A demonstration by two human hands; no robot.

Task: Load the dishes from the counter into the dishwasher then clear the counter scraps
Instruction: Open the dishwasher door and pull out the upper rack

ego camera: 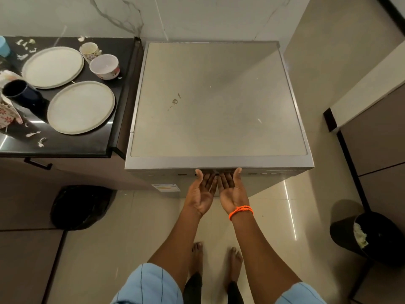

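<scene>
Nearest the camera, two bare feet stand on the tiled floor (274, 207), squared up to the dishwasher (219, 102). Both hands reach forward palm up, side by side: the left hand (200, 195) and the right hand (232, 193), the right wrist wearing an orange band (241, 211). Their fingers tuck under the lip at the top of the door, where a recessed handle likely sits; the fingertips are hidden there, so whether they are hooked round the handle or only touching it cannot be told. The palm-up reach suggests a pull to drop the door open, which is still closed, so no loading has begun. Left of the machine, the dishes wait on the dark counter (105, 137): a near plate (81, 107), a far plate (52, 66), a bowl (105, 66), a patterned cup (89, 51) and a dark mug (20, 93). White scraps (32, 134) lie scattered around them. A black bag (81, 207) sits on the floor below the counter, and a bin (368, 238) to the right, probably for the scraps.
</scene>
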